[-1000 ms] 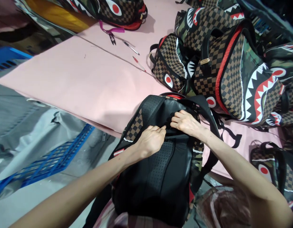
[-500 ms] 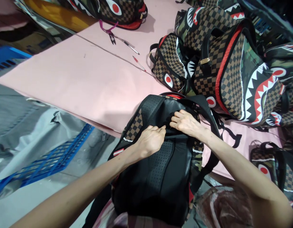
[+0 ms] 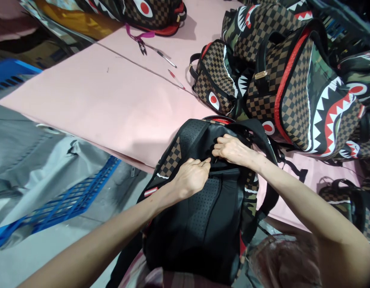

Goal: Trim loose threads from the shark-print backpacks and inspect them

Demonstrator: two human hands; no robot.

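Observation:
A black-backed backpack [image 3: 199, 224] leans against the table edge in front of me, its back panel facing up at me. Brown-and-black checks and camouflage show along its sides. My left hand [image 3: 193, 175] is closed, pinching the black material at the edge of a slit across the upper back panel. Close beside it, my right hand [image 3: 231, 150] is also closed, gripping the black material just above that slit. A tiny glint shows below the right fingertips, too small to make out. A black shoulder strap [image 3: 264, 144] loops out on the right.
The pink table [image 3: 83, 96] holds several more checked backpacks [image 3: 295, 96] with shark-mouth prints at the right. Thread snippers [image 3: 142, 47] with a purple ribbon, a silver pen [image 3: 167, 59] and a red pen [image 3: 176, 79] lie farther back. A blue crate [image 3: 73, 204] stands at lower left.
My right hand has shifted slightly left and up, nearer to my left hand. The left hand keeps its pinch in nearly the same place.

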